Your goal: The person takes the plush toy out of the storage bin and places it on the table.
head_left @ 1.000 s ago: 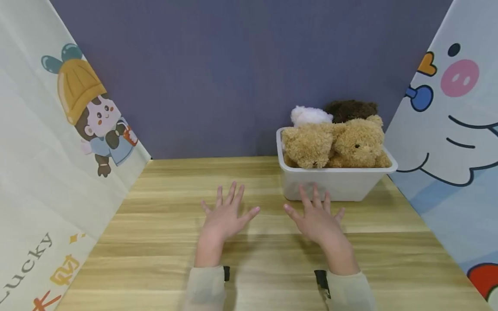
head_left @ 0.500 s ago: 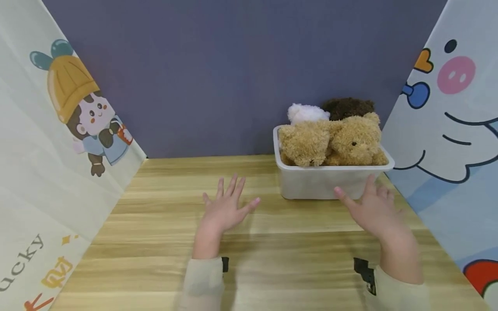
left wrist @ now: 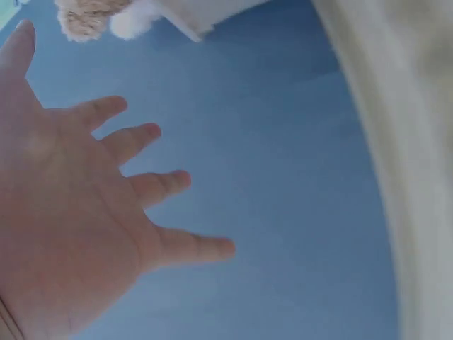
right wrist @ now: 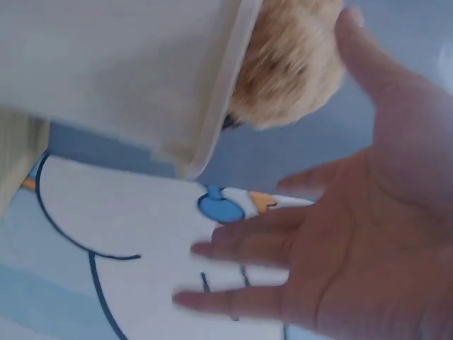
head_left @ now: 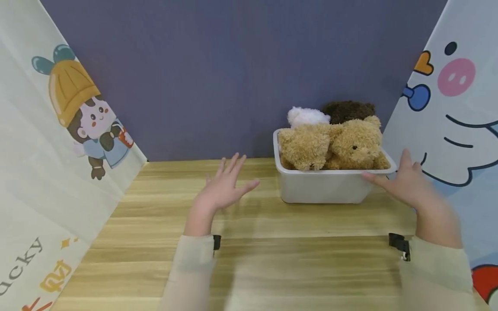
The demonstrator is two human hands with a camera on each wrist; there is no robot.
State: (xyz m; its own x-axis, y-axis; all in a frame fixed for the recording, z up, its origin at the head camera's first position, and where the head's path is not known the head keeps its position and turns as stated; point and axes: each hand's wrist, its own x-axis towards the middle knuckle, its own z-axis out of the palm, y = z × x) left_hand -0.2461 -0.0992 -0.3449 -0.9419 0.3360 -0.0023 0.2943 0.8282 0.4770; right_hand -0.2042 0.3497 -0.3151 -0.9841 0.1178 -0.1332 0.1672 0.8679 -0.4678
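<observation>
A white plastic bin (head_left: 324,186) stands at the back right of the table. Out of its top show two tan teddy bears, the left one (head_left: 305,147) with its head bent down and the right one (head_left: 355,142) facing outward. Behind them are a white plush toy (head_left: 307,116) and a dark brown one (head_left: 348,111). My right hand (head_left: 408,183), fingers spread, is at the bin's right front corner; in the right wrist view its fingers look apart from the rim. Left of the bin my left hand (head_left: 221,190) hovers with fingers spread, holding nothing.
The wooden table (head_left: 163,224) runs up to a dark blue-grey back panel (head_left: 186,77). Printed cartoon panels flank it, one on the left (head_left: 23,164) and one on the right (head_left: 478,151), close to my right hand.
My right hand has moved right and forward, from in front of the bin to its right corner. The left hand has lifted slightly forward. The bin and toys stay put.
</observation>
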